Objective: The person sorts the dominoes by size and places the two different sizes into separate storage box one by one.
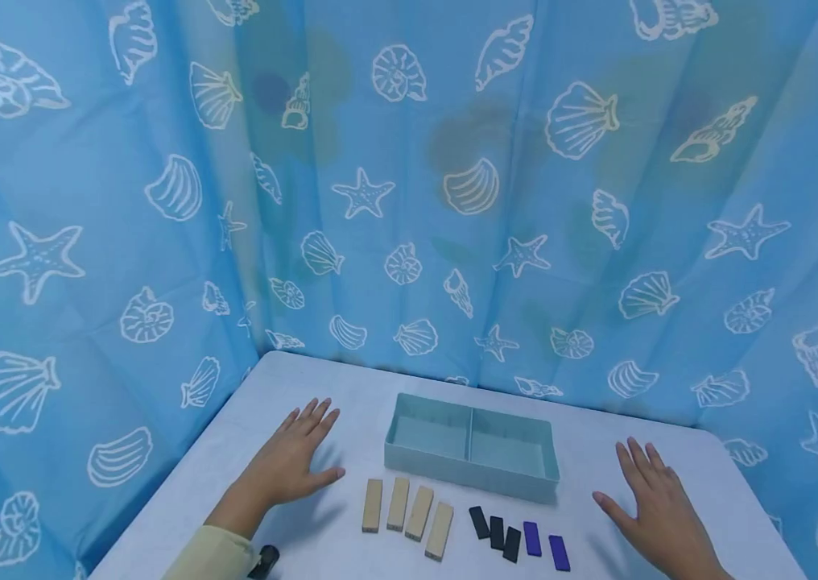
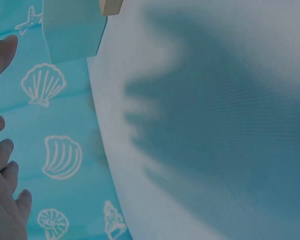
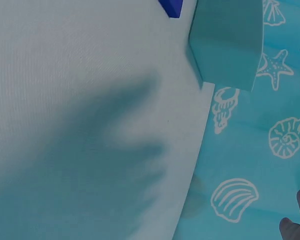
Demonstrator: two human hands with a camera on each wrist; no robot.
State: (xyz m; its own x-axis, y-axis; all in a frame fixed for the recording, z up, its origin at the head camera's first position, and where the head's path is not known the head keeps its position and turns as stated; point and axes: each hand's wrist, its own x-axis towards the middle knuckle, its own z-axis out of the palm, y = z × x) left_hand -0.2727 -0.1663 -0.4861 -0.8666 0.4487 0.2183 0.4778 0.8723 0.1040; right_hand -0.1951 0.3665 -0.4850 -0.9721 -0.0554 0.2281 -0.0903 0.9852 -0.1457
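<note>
My left hand point(image 1: 289, 466) hovers over the left side of the table, fingers straight and thumb spread, holding nothing. On the right side, my right hand point(image 1: 661, 509) is held the same way, also without anything in it. Between them stands a pale teal tray point(image 1: 470, 474) split by a divider into two compartments, with nothing inside. In front of it several light wooden blocks point(image 1: 419, 513) lie in a slanting row, nearest my left hand. Farther right are three small black blocks point(image 1: 497, 532) and two purple blocks point(image 1: 532, 539), nearer my right hand.
The white table point(image 1: 329, 379) reaches back to a blue curtain point(image 1: 409, 225) printed with white shells and starfish. A small black object point(image 1: 264, 561) shows beside the left sleeve point(image 1: 215, 554). In both wrist views a hand's shadow falls on the tabletop.
</note>
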